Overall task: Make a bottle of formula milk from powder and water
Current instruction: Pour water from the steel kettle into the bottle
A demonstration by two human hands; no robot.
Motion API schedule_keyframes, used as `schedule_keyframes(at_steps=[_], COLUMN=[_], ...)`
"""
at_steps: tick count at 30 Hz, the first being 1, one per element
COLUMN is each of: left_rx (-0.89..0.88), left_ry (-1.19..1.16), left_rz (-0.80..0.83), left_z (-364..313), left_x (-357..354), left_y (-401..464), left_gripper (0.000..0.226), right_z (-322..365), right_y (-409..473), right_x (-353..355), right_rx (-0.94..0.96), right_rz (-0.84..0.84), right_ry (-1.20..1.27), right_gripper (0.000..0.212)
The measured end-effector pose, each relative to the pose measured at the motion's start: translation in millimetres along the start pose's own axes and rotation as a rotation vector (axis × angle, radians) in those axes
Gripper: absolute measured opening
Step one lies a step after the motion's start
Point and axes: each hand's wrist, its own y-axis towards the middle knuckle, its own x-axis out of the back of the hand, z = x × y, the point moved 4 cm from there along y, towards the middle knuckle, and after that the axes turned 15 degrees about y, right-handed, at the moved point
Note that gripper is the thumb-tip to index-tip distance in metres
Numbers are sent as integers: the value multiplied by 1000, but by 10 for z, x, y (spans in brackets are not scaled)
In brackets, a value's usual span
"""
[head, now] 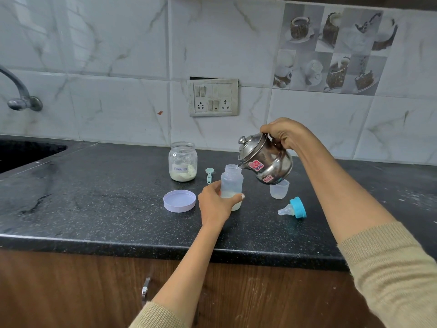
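Tap and the dark sink sit at the far left of the frame, set against the marble-tiled wall and into the black speckled counter. Further right, near the wall, stands an open glass jar with a handwritten label and pale powder in its lower part. In front of it lies its lilac lid, flat on the counter. Just right of the jar a small teal scoop lies with its bowl toward the wall. On the wall above is a switch plate.

At frame centre the left hand is wrapped round the lower half of the clear baby bottle, thumb on the far side and fingers curled across the front, holding it upright on the counter. The bottle has no top on and holds a shallow layer of cloudy liquid. Above and right, the right hand is clenched on the handle of a small steel kettle, tipped so its spout reaches the bottle's mouth. Below the kettle stands a clear cap, partly hidden behind it. Right of the bottle the blue-ringed teat lies on its side, tip pointing left. Both forearms show beige knit sleeves low in the frame.
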Motion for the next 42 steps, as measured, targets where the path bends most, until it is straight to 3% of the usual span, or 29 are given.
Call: schedule_keyframes(at_steps=[42], left_rx=[6], left_ry=[11], left_rz=[3], left_z=[18], left_x=[-7], left_y=[4], left_gripper=[58], right_z=[35], right_y=[50], right_x=[-12], right_rx=[39], right_rz=[-26], right_ry=[-64], right_gripper=[19])
